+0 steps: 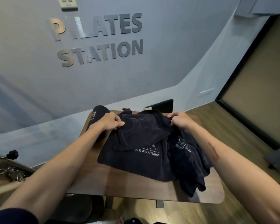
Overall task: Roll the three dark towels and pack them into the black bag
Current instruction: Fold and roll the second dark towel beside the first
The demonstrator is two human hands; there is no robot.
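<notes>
**A:** Towel (136, 139) number two is on the wooden table (120, 183), spread mostly flat with its far edge folded toward the person. The left hand (111, 122) and right hand (179, 120) each pinch that far fold at a corner, fingers curled into the cloth. A rolled towel (98, 113) already sits at the far left of the table, partly behind the left wrist. The third towel (189, 160) lies crumpled on the right, touching the flat one and drooping toward the table's near right edge.

**B:** How do you reckon it handles?

**A:** Soft, floppy terry, I'd guess. Light, no stiffness, not slippery, nothing to break. It'll sag wherever you don't hold it, so taking it by both ends of the fold like this looks right to me. Roll from there toward the body, keep the tension even or it'll cone out on one side.

**B:** And the bag? Anything in it?

**A:** Honestly can't tell. There's a dark flat shape (162, 105) standing behind the table's far edge, and something dark on the floor (132, 221) at the bottom, but neither clearly reads as the black bag. No opening in view, so no idea about contents. My guess: one rolled, two to go, packing not started.
</notes>
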